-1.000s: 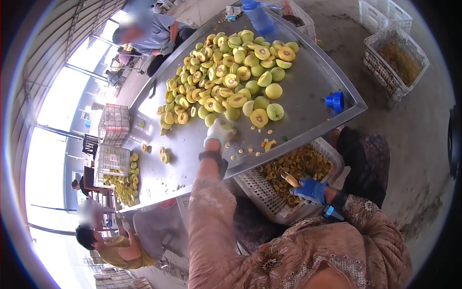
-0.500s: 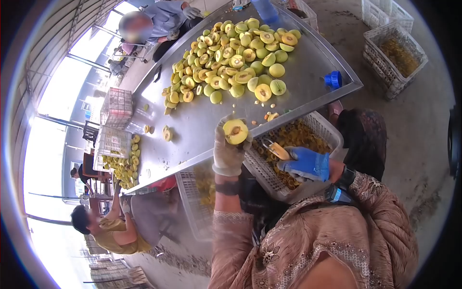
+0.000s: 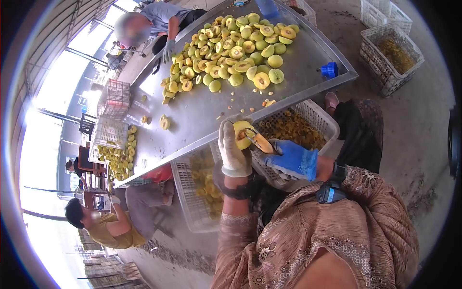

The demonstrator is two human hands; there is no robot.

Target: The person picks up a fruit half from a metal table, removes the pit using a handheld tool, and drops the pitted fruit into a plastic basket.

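Observation:
My left hand, in a whitish glove, is closed around a halved yellow-green stone fruit, its cut side turned toward my right. My right hand, in a blue glove with pale fingers, grips a pitting tool by its light wooden handle. The tool's metal loop meets the cut face near the middle of the fruit. Both hands are held by the near edge of a metal table. A large heap of halved fruit lies on it.
Below the table edge stand a crate of yellow-brown pieces and another crate. A blue cap and scattered kernels lie on the table. One co-worker is across the table, another at left. More crates stand at right.
The pitting tool has moved left and up to the fruit half, which has turned sideways. The co-worker across the table now leans in, with a gloved hand at the heap.

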